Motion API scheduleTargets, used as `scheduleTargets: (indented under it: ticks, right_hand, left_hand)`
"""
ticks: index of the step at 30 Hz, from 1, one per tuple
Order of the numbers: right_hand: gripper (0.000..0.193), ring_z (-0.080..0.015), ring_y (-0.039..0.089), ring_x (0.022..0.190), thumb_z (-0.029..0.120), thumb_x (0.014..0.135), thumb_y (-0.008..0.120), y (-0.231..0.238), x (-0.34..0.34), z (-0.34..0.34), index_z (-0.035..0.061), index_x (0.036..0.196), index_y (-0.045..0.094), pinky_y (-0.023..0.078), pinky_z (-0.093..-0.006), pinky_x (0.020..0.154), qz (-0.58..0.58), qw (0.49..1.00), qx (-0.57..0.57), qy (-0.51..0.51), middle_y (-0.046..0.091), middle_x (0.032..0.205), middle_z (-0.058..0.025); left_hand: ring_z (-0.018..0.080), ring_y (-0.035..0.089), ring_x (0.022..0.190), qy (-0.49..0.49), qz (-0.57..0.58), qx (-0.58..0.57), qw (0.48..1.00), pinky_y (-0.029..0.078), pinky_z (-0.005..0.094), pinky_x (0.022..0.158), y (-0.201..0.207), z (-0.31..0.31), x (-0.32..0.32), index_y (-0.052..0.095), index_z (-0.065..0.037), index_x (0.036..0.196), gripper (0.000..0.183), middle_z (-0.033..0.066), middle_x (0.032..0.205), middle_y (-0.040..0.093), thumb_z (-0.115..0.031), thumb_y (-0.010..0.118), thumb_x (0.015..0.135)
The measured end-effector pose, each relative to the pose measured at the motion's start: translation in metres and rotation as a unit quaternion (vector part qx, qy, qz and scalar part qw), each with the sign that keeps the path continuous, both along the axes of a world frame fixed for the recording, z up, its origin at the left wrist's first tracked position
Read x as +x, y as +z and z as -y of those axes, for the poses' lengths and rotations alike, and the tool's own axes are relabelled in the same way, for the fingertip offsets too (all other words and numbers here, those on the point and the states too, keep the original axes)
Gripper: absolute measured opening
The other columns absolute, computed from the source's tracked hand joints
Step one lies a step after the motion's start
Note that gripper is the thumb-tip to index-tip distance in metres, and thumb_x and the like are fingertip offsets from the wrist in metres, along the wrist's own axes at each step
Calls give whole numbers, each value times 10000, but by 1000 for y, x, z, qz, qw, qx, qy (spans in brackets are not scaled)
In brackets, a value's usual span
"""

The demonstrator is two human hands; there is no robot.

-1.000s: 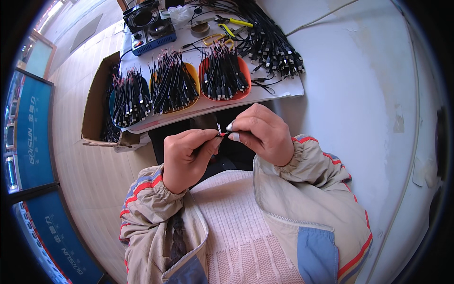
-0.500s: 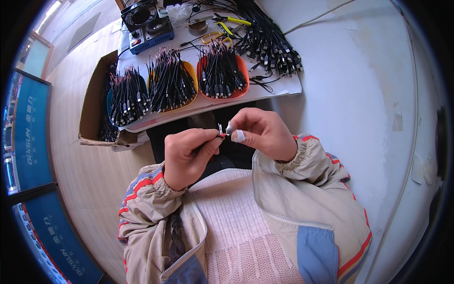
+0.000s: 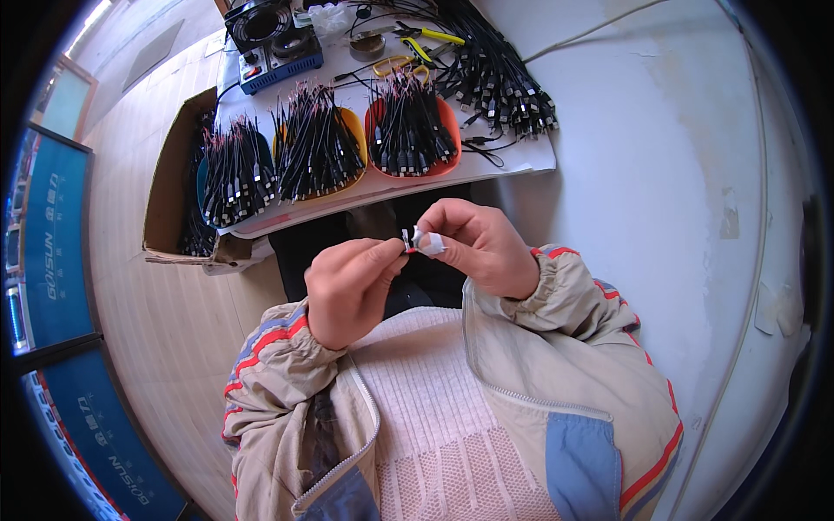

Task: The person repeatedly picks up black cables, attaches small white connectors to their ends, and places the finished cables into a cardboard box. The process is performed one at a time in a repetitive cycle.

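Head view: off the white tabletop's [image 3: 526, 159] near edge, your left hand [image 3: 352, 282] pinches a thin red-and-white wire end [image 3: 411, 250], already splayed yet seemingly unfinished, while whether your right hand [image 3: 486, 250] grips it, I cannot tell.

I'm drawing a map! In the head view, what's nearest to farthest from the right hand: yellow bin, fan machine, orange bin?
From the right hand:
1. Orange bin, ahead and slightly left.
2. Yellow bin, farther left.
3. Fan machine, back on the left.
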State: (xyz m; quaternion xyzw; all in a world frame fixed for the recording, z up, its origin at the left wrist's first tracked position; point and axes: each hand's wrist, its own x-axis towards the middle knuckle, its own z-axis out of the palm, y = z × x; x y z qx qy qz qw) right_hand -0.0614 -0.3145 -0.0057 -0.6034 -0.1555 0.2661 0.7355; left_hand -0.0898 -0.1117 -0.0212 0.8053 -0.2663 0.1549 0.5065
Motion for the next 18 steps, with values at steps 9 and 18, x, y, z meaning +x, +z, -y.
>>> scheduleTargets:
  ticks: [9, 18]
  right_hand:
    - [260, -220, 631, 875, -23, 791, 675, 9, 18, 2, 33, 1040, 625, 502, -312, 755, 384, 916, -115, 31, 628, 980, -89]
    - [145, -269, 589, 773, -19, 785, 664, 4, 24, 19, 11, 902, 584, 491, -331, 686, 490, 838, -216, -105, 605, 907, -101]
  left_hand:
    - [63, 558, 618, -234, -437, -333, 802, 360, 171, 512, -12, -16, 14, 662, 71, 947, 144, 85, 767, 657, -61, 632, 900]
    - [92, 502, 572, -214, -462, -503, 698, 333, 196, 484, -17, -3, -6, 599, 55, 951, 104, 86, 721, 588, -17, 624, 881]
